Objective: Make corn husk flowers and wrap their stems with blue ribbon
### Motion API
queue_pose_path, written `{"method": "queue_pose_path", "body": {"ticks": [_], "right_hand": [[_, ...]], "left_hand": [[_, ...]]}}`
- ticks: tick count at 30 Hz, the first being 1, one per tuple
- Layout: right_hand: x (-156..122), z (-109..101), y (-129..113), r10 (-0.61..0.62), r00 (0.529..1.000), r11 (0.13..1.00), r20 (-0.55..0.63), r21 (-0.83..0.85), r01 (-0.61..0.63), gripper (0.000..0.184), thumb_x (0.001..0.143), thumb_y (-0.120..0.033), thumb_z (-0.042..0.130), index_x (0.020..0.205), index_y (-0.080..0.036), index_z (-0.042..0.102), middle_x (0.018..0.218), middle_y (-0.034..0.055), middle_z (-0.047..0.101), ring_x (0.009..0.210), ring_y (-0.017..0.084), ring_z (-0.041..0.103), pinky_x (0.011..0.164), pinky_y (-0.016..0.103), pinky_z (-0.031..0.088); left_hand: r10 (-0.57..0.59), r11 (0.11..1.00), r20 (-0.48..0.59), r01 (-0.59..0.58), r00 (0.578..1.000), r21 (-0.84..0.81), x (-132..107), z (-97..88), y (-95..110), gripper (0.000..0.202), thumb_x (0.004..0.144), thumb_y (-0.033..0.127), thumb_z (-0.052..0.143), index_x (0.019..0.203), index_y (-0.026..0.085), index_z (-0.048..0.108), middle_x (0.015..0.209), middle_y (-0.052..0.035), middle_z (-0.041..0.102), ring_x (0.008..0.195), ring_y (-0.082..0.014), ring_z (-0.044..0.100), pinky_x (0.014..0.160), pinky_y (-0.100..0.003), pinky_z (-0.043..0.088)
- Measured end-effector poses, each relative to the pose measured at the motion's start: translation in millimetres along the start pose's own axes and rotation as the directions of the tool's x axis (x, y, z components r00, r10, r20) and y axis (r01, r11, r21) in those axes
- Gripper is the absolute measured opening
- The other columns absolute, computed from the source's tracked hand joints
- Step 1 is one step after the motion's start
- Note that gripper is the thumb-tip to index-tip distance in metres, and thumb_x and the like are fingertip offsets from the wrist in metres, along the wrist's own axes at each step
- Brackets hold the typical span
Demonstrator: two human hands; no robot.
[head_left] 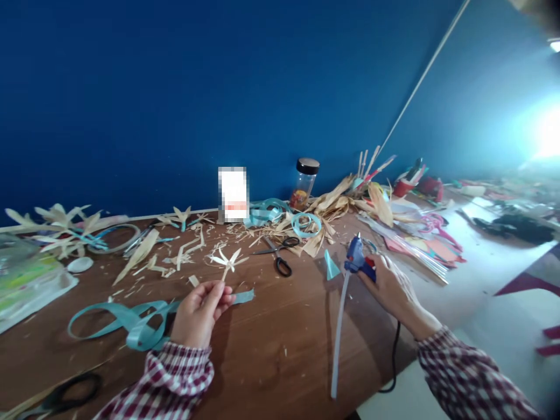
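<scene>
My left hand is raised over the brown table, fingers pinched on the stem of a small straw flower with pale pointed petals. A long teal ribbon lies curled under and beside that hand. My right hand grips a blue glue gun near the table's right edge, its nozzle pointing up and away. A long white glue stick sticks out of the gun's back toward me. A black cord hangs down from it. Both sleeves are red-and-white plaid.
Black scissors lie at mid-table, with a teal paper cone nearby. Dried corn husks, teal ribbon loops, a black-lidded jar and straw flowers line the blue wall. Another pair of black scissors lies front left.
</scene>
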State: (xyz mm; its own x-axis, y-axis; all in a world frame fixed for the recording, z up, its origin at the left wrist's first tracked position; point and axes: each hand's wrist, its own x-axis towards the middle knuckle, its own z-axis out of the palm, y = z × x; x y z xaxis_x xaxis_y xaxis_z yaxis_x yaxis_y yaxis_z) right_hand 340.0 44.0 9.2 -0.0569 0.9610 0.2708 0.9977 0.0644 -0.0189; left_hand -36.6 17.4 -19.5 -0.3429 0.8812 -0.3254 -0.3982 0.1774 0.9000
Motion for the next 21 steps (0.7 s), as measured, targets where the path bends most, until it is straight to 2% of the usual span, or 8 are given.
{"method": "queue_pose_path", "body": {"ticks": [3,7,10,12,13,16,18,21], "right_hand": [[2.8,4.9,14.9,0.048,0.998,0.996,-0.026,-0.07,-0.05,0.039,0.085,-0.043,0.043,0.11,-0.014,0.049,0.096,0.0137,0.06,0.083,0.027,0.059,0.068,0.036,0.045],[6.6,2.7,18.6,0.046,0.998,0.991,0.033,-0.128,-0.042,0.041,0.085,-0.043,0.044,0.112,-0.013,0.05,0.099,0.0173,0.059,0.084,0.031,0.059,0.068,0.039,0.044],[5.9,-14.4,-8.8,-0.023,1.0,0.997,0.011,-0.074,0.023,0.046,0.086,-0.043,0.043,0.122,-0.014,0.045,0.112,0.0218,0.054,0.092,0.034,0.056,0.074,0.042,0.043],[2.9,-29.3,-45.1,-0.067,0.989,0.996,-0.13,0.046,0.073,0.044,0.086,-0.041,0.045,0.12,-0.014,0.046,0.114,0.0197,0.054,0.098,0.034,0.054,0.081,0.044,0.042],[1.0,-35.8,-67.4,-0.143,0.982,0.973,-0.12,0.164,0.162,0.038,0.086,-0.039,0.046,0.116,-0.016,0.049,0.109,0.0164,0.057,0.096,0.031,0.055,0.08,0.042,0.043],[-2.7,-44.2,-140.5,-0.38,0.924,0.752,0.04,0.595,0.283,0.021,0.088,-0.028,0.045,0.103,-0.021,0.059,0.098,0.0074,0.062,0.086,0.02,0.059,0.075,0.032,0.046],[-1.4,-38.5,-184.6,-0.423,0.9,0.573,0.108,0.801,0.173,0.019,0.087,-0.026,0.047,0.099,-0.021,0.062,0.092,0.0053,0.064,0.079,0.016,0.06,0.07,0.027,0.047],[6.6,-19.7,-231.9,-0.341,0.922,0.35,0.185,0.935,-0.058,0.019,0.084,-0.028,0.051,0.095,-0.017,0.063,0.088,0.0059,0.067,0.077,0.017,0.061,0.069,0.027,0.047]], "left_hand": [[0.006,0.999,0.011,-0.006,1.0,-0.034,-0.1,-0.1,-0.1,0.031,0.058,0.032,0.077,0.075,0.013,0.06,0.064,-0.0009,0.066,0.055,-0.0089,0.062,0.057,-0.02,0.054],[-0.002,0.996,0.017,0.003,1.0,-0.087,0.2,-0.7,-0.6,0.033,0.056,0.032,0.078,0.074,0.013,0.058,0.063,-0.0006,0.066,0.055,-0.0089,0.061,0.06,-0.023,0.054],[0.005,0.996,0.018,-0.003,1.0,-0.094,0.2,-0.5,-0.3,0.033,0.057,0.033,0.077,0.073,0.013,0.058,0.063,-0.0001,0.066,0.055,-0.0085,0.06,0.06,-0.022,0.053],[0.003,0.997,0.019,-0.001,1.0,-0.074,-0.7,0.2,1.3,0.032,0.057,0.035,0.076,0.073,0.013,0.057,0.063,0.0005,0.065,0.053,-0.0082,0.06,0.058,-0.023,0.052],[-0.001,0.998,0.026,0.002,1.0,-0.062,-1.5,0.6,2.4,0.032,0.058,0.035,0.075,0.073,0.013,0.057,0.062,0.001,0.065,0.052,-0.0081,0.059,0.058,-0.023,0.052],[0.004,0.999,0.058,-0.001,0.998,-0.052,-3.9,1.1,5.6,0.033,0.058,0.037,0.075,0.074,0.014,0.057,0.061,0.0028,0.063,0.048,-0.0072,0.056,0.058,-0.025,0.052],[0.018,0.998,0.079,-0.013,0.997,-0.063,-4.6,0.3,6.2,0.033,0.058,0.038,0.075,0.074,0.015,0.057,0.06,0.0038,0.062,0.046,-0.0064,0.054,0.057,-0.024,0.051],[0.054,0.997,0.113,-0.048,0.992,-0.058,-3.5,-2.9,3.7,0.033,0.059,0.04,0.074,0.075,0.015,0.059,0.062,0.003,0.062,0.05,-0.0076,0.056,0.056,-0.023,0.05]]}}
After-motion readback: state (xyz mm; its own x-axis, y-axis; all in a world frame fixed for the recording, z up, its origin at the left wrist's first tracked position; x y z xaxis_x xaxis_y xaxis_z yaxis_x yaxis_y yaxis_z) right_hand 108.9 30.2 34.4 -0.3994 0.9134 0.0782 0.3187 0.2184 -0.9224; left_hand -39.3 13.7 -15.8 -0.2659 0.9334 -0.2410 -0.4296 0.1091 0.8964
